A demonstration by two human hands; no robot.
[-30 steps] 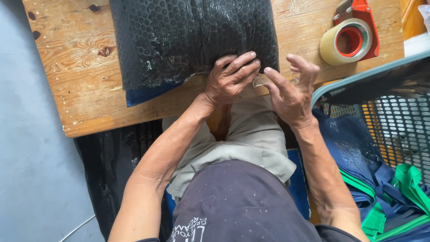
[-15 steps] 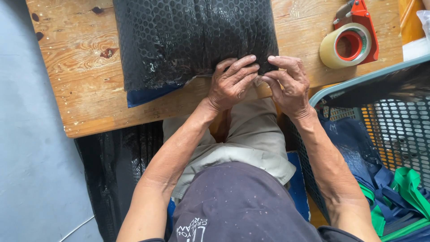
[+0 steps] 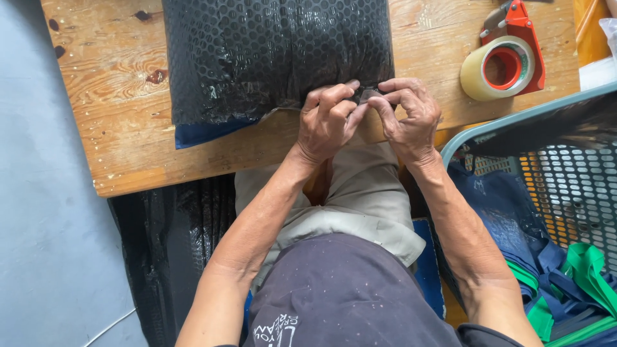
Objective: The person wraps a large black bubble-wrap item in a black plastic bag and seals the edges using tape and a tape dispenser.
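1. Floor (image 3: 45,244) of plain grey shows at the far left, and beside it we see a sheet of black bubble wrap (image 3: 173,250) hanging below the table edge.
2. We find the worn wooden table (image 3: 109,109) across the top, with the black bubble-wrapped parcel (image 3: 270,51) lying flat on it; a strip of blue fabric (image 3: 205,132) shows at its lower left corner.
3. We see the left hand (image 3: 328,122) at the parcel's near edge, fingers curled and pinching the wrap.
4. The right hand (image 3: 411,119) sits just beside it, fingertips touching the left hand's, also pinched narrow on that edge.
5. We note a roll of clear tape in a red dispenser (image 3: 504,64) on the table, right of the parcel.
6. At far right stands a teal perforated plastic basket (image 3: 565,180) holding blue and green cloth (image 3: 578,270).
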